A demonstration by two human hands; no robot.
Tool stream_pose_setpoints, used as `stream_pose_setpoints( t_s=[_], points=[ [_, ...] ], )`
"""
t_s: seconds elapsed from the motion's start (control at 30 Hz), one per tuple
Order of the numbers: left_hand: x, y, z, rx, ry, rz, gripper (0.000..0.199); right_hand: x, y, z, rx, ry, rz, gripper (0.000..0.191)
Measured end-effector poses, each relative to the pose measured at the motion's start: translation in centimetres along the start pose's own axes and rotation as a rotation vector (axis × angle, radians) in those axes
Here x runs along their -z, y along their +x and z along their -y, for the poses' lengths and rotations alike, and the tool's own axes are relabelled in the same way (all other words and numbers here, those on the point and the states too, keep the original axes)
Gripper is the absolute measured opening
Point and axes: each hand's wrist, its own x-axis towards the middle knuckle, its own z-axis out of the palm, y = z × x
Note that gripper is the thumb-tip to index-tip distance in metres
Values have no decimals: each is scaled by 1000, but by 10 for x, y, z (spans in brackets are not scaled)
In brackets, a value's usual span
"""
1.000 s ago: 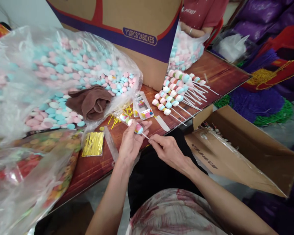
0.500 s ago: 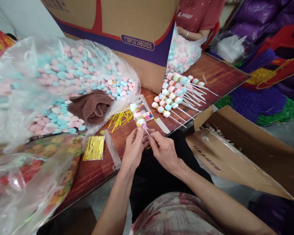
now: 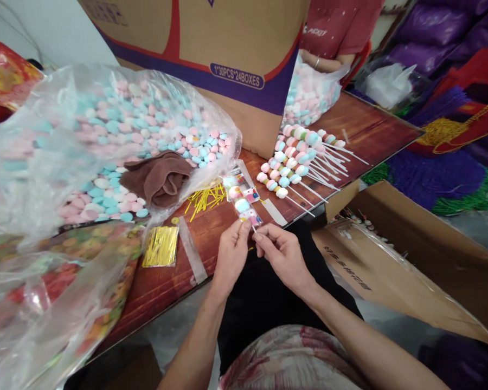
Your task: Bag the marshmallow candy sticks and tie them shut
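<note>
Fingers of the left hand (image 3: 232, 250) and right hand (image 3: 283, 253) pinch 1 wrapped skewer (image 3: 242, 205) by its stick end, over the edge of the table (image 3: 203, 227). Gathering the wrapper evenly and pinching lightly should avoid crushing the candy.

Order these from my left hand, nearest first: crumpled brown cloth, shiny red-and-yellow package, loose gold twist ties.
1. Loose gold twist ties, just beyond your left hand.
2. Crumpled brown cloth, farther left.
3. Shiny red-and-yellow package, far left.
</note>
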Motion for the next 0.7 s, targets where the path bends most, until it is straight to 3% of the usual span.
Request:
stream_pose_setpoints(
  t_s=[0.1, 0.17, 0.27, 0.37, 0.47, 0.7],
  points=[
    [8, -6, -5, -72, 234, 63, 34, 0, 1, -3, 53, -21, -22, 28],
    [14, -8, -9, -56, 236, 98, 33, -1, 1, -4, 84, -58, -15, 27],
    [19, -9, -12, 39, 51, 103, 31, -3, -1, -6, 137, -142, -17, 24],
    [17, -6, -11, 133, -176, -20, 43, -7, -2, -9, 197, -254, -13, 23],
    [10, -2, -9, 178, -326, -108, 39, -12, -2, -11, 270, -351, 5, 22],
    [4, -6, -6, 185, -466, -67, 28, -15, 0, -8, 224, -343, 29, 25]
  ],
)
